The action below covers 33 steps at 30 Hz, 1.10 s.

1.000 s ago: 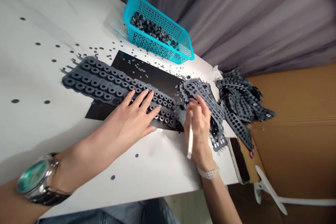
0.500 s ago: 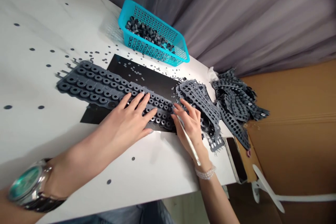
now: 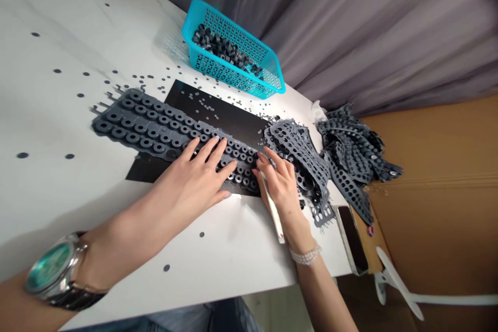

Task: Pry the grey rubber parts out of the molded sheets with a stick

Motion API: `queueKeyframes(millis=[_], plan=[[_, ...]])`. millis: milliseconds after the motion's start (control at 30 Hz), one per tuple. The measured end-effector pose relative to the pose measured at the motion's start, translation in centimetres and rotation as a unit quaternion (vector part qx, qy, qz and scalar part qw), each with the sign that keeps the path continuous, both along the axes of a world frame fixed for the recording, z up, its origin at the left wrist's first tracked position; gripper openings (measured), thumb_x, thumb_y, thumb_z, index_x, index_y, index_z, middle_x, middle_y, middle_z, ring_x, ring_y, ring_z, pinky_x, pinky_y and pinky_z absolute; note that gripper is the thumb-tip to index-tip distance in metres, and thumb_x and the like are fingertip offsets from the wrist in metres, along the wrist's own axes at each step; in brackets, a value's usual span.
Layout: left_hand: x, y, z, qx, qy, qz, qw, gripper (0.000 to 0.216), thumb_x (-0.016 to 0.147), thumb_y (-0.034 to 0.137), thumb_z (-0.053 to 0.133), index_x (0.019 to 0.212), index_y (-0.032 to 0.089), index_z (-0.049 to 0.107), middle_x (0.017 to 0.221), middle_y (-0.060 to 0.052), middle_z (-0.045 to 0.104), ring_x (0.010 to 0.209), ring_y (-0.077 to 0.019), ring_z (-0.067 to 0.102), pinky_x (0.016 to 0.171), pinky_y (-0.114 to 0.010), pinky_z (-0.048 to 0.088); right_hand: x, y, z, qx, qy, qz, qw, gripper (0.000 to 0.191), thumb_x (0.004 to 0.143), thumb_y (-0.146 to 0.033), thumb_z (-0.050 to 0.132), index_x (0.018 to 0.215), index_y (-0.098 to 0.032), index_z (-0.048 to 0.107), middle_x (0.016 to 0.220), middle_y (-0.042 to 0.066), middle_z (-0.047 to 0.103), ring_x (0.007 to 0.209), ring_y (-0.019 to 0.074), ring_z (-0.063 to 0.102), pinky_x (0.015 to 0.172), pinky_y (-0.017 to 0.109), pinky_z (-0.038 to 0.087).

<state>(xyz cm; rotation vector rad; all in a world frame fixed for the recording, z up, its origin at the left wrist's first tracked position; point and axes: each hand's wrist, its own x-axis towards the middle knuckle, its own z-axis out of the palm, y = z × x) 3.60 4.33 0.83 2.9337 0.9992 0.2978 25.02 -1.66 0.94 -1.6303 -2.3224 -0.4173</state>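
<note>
A dark grey rubber sheet (image 3: 153,123) with rows of round, ring-shaped bushings lies slantwise across a black mat (image 3: 225,116) on the white table. My left hand (image 3: 202,171) rests on the sheet's middle with fingers spread flat, pressing it down. At the sheet's right end, my right hand (image 3: 278,181) is closed around a thin whitish stick-like tool (image 3: 273,212). Its tip is hidden at the sheet under my fingers. Just right of that hand lies a perforated grey sheet (image 3: 299,150), full of round holes.
A turquoise basket (image 3: 237,75) with many small black rubber pieces stands at the back. Small dark discs (image 3: 69,156) are scattered over the table. Further right are a heap of perforated sheets (image 3: 348,140), a phone (image 3: 352,238) and a white clip stand (image 3: 400,288) beside a brown cardboard surface (image 3: 436,176).
The rear end of the stick has swung left and toward me in my right hand. My left hand stays on the sheet. The whole view has shifted slightly.
</note>
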Motion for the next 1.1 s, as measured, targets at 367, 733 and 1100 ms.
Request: queueKeyframes(millis=[367,733,1100], plan=[[0.0,-0.1,0.1,-0.014,0.006,0.005,1.000,0.049,0.089,0.039,0.058,0.135,0.022,0.056,0.150,-0.022,0.041,0.138,-0.0369,0.038,0.110,-0.056,0.030,2.5,-0.3,-0.1,0.108,0.150,-0.205,0.961,0.012,0.097,-0.025,0.045,0.097,-0.021,0.056,0.116,0.015,0.067,0.127,0.0262,0.053,0.094,0.047,0.048],[-0.1,0.2,-0.6,0.009,0.004,-0.006,1.000,0.053,0.088,0.043,0.057,0.136,0.021,0.054,0.149,-0.023,0.041,0.136,-0.0383,0.040,0.109,-0.056,0.030,-0.3,-2.4,0.6,0.032,0.061,-0.026,0.997,0.017,0.090,-0.011,0.056,0.104,-0.022,0.057,0.114,0.010,0.072,0.121,0.0246,0.059,0.091,0.040,0.043],[-0.1,0.2,-0.9,0.011,-0.015,-0.004,1.000,0.052,0.088,0.043,0.057,0.135,0.021,0.055,0.150,-0.021,0.041,0.136,-0.0377,0.039,0.109,-0.055,0.030,-0.3,-2.0,0.3,0.003,-0.010,-0.006,1.000,0.016,0.094,-0.016,0.053,0.109,-0.021,0.056,0.121,0.011,0.069,0.126,0.0239,0.055,0.096,0.041,0.040]])
